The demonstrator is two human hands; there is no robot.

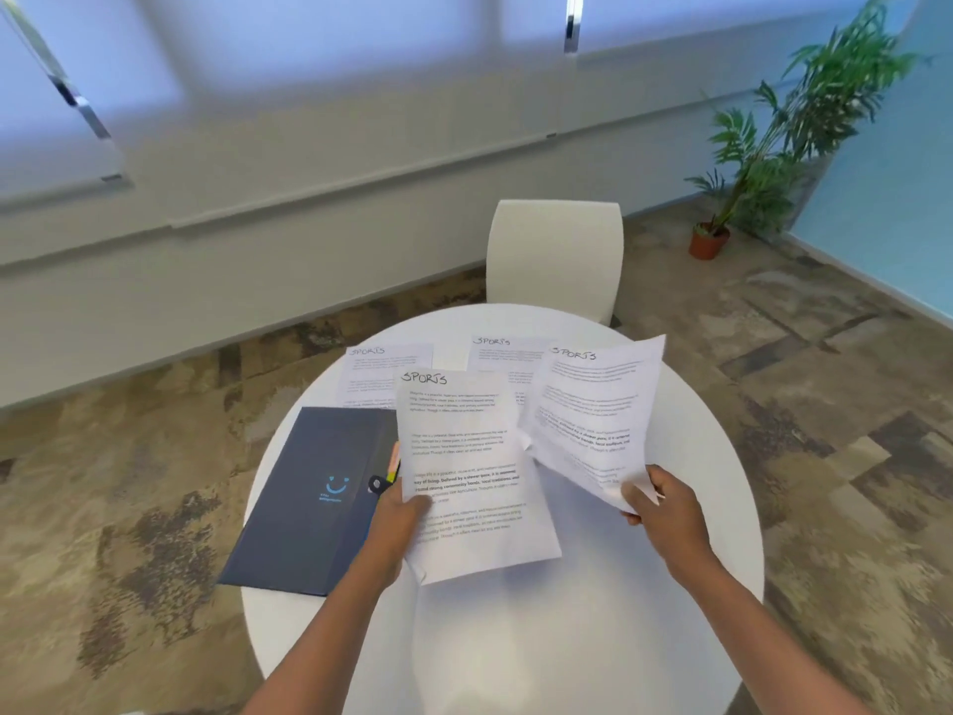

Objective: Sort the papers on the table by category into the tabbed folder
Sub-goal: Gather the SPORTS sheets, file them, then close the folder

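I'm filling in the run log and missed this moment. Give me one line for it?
left hand: holds SPORTS sheet | right hand: holds second SPORTS sheet | tabbed folder: closed on table | filed: none visible

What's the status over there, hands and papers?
Left hand holds one SPORTS sheet; right hand pinches another. Two more sheets on table. Dark folder shut. Nothing in the way.

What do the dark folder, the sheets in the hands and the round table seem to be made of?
Folder: probably plastic or coated card, matte navy; flat, stiff cover with a printed smiley.
Sheets, one in the left hand and one in the right hand: thin white printer paper; the left sheet and the right sheet curl and crease.
Table: smooth white top with a soft sheen, likely laminate or painted; uncertain.
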